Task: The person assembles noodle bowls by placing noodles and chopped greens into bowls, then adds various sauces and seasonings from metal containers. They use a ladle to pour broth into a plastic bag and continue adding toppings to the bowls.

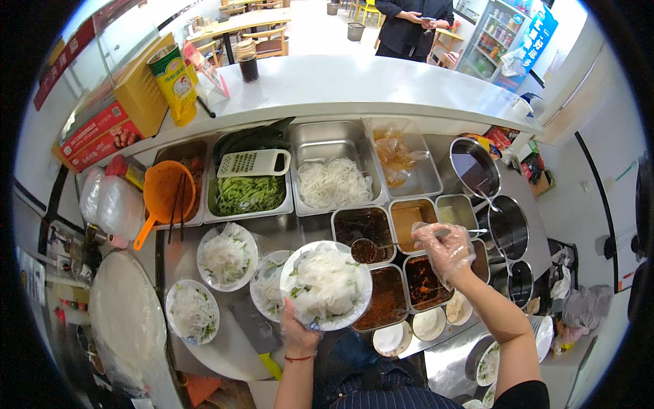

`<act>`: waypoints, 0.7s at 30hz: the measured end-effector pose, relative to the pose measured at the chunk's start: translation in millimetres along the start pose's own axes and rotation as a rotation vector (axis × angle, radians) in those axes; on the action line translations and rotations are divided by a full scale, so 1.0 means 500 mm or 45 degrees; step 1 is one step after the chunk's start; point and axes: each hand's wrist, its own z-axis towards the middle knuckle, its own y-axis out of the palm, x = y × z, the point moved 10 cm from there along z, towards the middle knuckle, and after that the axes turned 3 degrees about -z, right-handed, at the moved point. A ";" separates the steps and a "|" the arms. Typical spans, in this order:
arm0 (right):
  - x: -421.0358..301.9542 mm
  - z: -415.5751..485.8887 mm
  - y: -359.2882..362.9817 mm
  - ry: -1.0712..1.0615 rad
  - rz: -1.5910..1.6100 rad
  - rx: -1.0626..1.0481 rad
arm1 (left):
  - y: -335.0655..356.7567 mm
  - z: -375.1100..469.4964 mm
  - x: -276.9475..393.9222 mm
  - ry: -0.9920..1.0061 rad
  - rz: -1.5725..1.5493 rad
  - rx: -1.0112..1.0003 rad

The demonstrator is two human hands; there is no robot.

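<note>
My left hand point(301, 327), a red cord at its wrist, holds a white bowl point(366, 296) from its near side. White noodles point(327, 278) with green shreds fill the bowl. In a clear plastic glove, my right hand point(445, 251) grips the handle of a ladle point(364, 250). The ladle's cup carries dark sauce and hangs at the near edge of a steel pan of dark sauce point(360, 222). Beneath the raised bowl, a second noodle bowl point(255, 299) is partly hidden. Two more bowls stand to the left: one farther point(251, 266), one nearer point(171, 324).
Beyond are trays of shredded cucumber point(248, 197) with a grater point(253, 163), and noodles point(334, 184). An orange strainer point(168, 191) bears chopsticks point(176, 209). Red chilli sauce point(428, 281) and deep steel pots point(475, 166) are at right. A person point(415, 23) stands past the counter point(357, 82).
</note>
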 end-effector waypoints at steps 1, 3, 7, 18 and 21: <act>-0.026 -0.011 0.016 -0.028 0.018 -0.048 | 0.002 0.002 -0.003 -0.016 -0.004 0.009; -0.051 -0.036 0.046 -0.077 0.099 -0.105 | 0.008 0.008 -0.014 -0.052 -0.013 0.020; -0.171 -0.089 0.100 -0.717 -0.578 -0.165 | 0.004 0.015 -0.031 -0.100 0.003 0.002; -0.250 -0.335 0.083 -1.415 -1.177 -0.256 | -0.020 0.019 -0.023 -0.075 0.010 -0.012; -0.221 -0.351 0.084 -1.395 -1.198 -0.177 | -0.010 0.020 -0.024 -0.073 -0.015 -0.012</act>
